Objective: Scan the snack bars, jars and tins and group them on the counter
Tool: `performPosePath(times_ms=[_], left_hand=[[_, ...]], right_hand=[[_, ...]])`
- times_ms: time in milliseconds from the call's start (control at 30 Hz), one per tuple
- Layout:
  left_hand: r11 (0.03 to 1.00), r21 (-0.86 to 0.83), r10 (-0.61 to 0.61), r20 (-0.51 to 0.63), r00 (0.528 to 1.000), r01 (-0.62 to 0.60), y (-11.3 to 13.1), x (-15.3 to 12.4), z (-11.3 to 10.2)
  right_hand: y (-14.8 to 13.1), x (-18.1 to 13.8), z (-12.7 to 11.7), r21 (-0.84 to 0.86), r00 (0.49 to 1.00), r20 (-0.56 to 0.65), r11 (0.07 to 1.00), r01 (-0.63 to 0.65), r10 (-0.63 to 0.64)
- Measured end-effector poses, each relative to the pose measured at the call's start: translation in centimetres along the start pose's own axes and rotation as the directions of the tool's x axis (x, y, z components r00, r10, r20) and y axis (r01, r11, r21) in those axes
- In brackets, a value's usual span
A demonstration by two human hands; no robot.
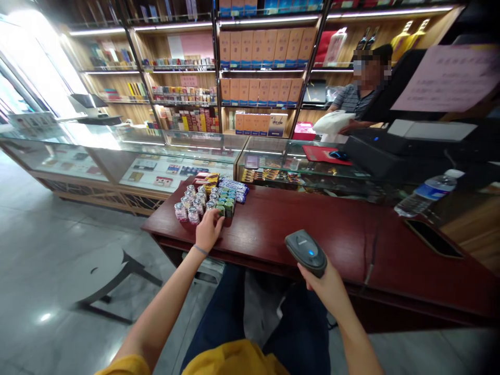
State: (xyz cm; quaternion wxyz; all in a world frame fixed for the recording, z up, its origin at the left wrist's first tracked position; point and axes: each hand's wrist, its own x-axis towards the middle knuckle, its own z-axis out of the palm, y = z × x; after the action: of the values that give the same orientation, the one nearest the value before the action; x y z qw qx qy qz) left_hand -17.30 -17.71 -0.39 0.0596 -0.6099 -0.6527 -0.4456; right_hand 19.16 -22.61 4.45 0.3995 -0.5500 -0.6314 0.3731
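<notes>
My right hand (322, 284) is wrapped round the handle of a dark grey barcode scanner (307, 251) with a lit blue light, held above the front edge of the dark red table (269, 224). At the table's left part, my left hand (209, 228) has its fingers curled at a small green container (228, 209) at the near side of a group; its fingertips are partly hidden. Beside it stand several small jars (193, 214) with silvery lids and pinkish contents. Behind these lie blue-and-white packets (233, 185) and yellow-brown packets (211, 181).
A water bottle (427, 194) and a black phone (433, 238) are on the table's right. Glass display counters (175, 143) run behind it. Another person (357, 99) stands there holding something white. A stool (105, 276) stands at left.
</notes>
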Motion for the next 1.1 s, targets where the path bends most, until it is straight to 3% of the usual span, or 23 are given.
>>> performPosePath(times_ms=[133, 300, 400, 600, 933, 1000, 1100], left_hand=[[0.974, -0.218, 0.108, 0.186, 0.977, -0.066, 3.1, -1.5, 1.3], [0.934, -0.355, 0.093, 0.342, 0.935, 0.037, 8.2, -3.6, 3.9], [0.902, -0.413, 0.051, 0.398, 0.916, 0.129, 9.8, -4.6, 5.4], [0.901, -0.406, 0.018, 0.385, 0.923, 0.152, 9.3, -5.2, 6.6], [0.834, -0.476, -0.015, 0.488, 0.873, 0.28, 9.3, -5.3, 6.0], [0.833, -0.494, -0.006, 0.444, 0.896, 0.25, 8.6, -4.9, 5.4], [0.889, -0.449, -0.002, 0.203, 0.979, 0.095, 6.3, -3.7, 3.3]], right_hand=[[1.4, 0.2, -0.2, -0.018, 1.0, -0.007, 1.0, 0.012, -0.012], [1.9, -0.2, 0.0, 0.042, 0.997, -0.071, 0.999, 0.02, -0.017], [1.7, -0.6, 0.1, 0.095, 0.993, -0.116, 0.995, 0.007, 0.004], [1.5, -1.1, 0.0, 0.143, 0.986, -0.169, 0.99, 0.015, 0.009], [0.9, -1.1, 0.6, 0.118, 0.987, -0.161, 0.993, 0.008, 0.011], [0.9, -1.1, 0.6, 0.11, 0.989, -0.15, 0.994, -0.005, 0.021], [0.9, -0.9, 0.4, 0.07, 0.994, -0.111, 0.998, -0.004, 0.012]])
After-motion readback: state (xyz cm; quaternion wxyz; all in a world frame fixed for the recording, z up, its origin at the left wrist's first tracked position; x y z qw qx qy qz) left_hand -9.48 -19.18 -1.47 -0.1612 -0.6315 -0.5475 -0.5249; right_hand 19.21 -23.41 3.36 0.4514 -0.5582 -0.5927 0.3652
